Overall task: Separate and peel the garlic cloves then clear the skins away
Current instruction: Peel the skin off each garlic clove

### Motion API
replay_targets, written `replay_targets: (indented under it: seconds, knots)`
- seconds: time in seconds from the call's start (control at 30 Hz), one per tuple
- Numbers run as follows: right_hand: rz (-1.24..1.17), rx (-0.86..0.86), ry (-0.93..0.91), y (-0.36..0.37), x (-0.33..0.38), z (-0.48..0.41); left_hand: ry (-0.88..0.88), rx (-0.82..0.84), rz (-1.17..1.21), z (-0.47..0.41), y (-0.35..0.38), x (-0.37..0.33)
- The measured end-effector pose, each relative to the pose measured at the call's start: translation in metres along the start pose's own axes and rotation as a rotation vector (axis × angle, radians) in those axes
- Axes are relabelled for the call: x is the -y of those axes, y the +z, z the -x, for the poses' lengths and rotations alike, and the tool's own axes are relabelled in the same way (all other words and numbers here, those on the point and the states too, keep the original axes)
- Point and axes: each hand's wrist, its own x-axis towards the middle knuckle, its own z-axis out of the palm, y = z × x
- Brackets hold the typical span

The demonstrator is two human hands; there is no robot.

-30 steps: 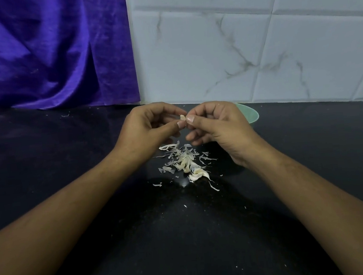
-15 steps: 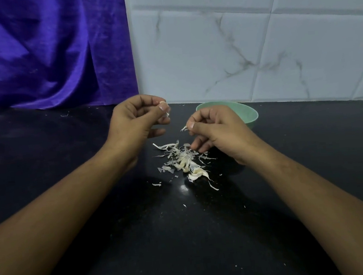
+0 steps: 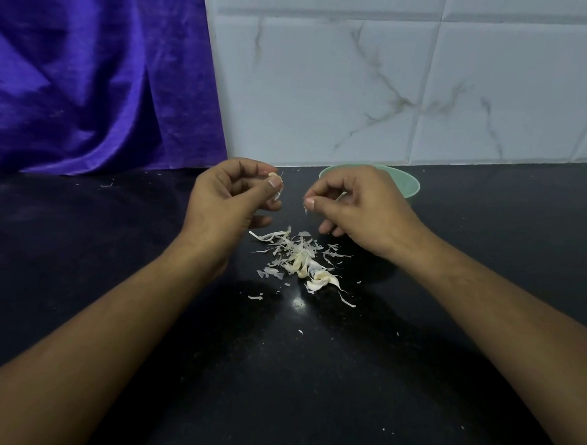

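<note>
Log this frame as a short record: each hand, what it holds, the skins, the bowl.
left hand: pinches a small pale garlic clove
right hand: pinches a thin sliver of skin, apart from the left
skins: white papery garlic skins piled on the black speckled countertop
bowl: pale green round bowl behind the right hand, contents hidden
stage: peeling under way, skins not yet cleared

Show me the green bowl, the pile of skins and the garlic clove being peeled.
green bowl [image 3: 411, 184], head view, right rim.
pile of skins [image 3: 297, 254], head view, heap's middle.
garlic clove [image 3: 273, 175], head view, exposed pale tip.
</note>
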Motion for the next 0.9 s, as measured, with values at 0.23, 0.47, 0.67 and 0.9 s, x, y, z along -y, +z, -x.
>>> replay_targets:
  seconds: [0.23,0.47,0.67,0.9]
  knots:
    - [0.024,0.064,-0.061,0.002,0.002,0.004,0.0,0.01,-0.019,-0.001,0.0,0.002]
    - [0.029,0.018,-0.093,0.0,0.002,0.003,0.007,0.024,-0.037,-0.002,-0.001,0.004]
    - [-0.024,-0.048,-0.062,0.0,0.005,0.003,0.019,0.046,-0.029,-0.002,-0.002,0.004]
    - [-0.148,-0.011,-0.083,0.008,0.01,0.005,0.094,0.052,-0.1,-0.001,0.0,0.007]
